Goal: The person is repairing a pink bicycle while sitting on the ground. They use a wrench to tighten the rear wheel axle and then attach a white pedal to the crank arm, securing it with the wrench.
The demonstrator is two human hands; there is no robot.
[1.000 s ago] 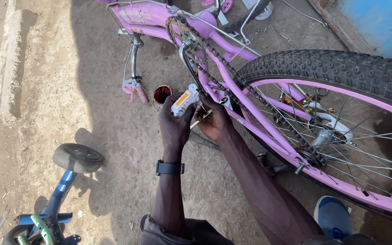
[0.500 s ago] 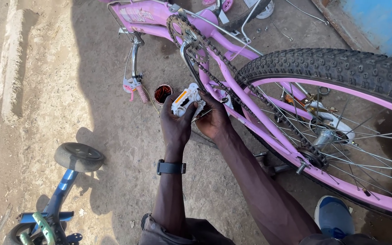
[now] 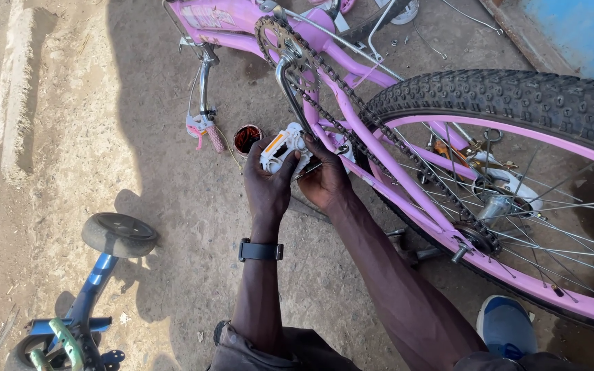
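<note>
Nearest, a blue shoe (image 3: 507, 328) rests on the sandy ground (image 3: 56, 137), and a black watch (image 3: 260, 250) wraps the left wrist. The left hand (image 3: 267, 185) grips the white pedal (image 3: 280, 150), which sits at the end of the silver crank arm (image 3: 289, 89). The right hand (image 3: 324, 180) is curled under the pedal at the crank; what it pinches is hidden. Holding the pedal steady and straight seems wise here, with fingers clear of the chain (image 3: 379, 130). Farther off, a small rusty tin (image 3: 247, 138) stands near the pink bike frame (image 3: 228, 17).
</note>
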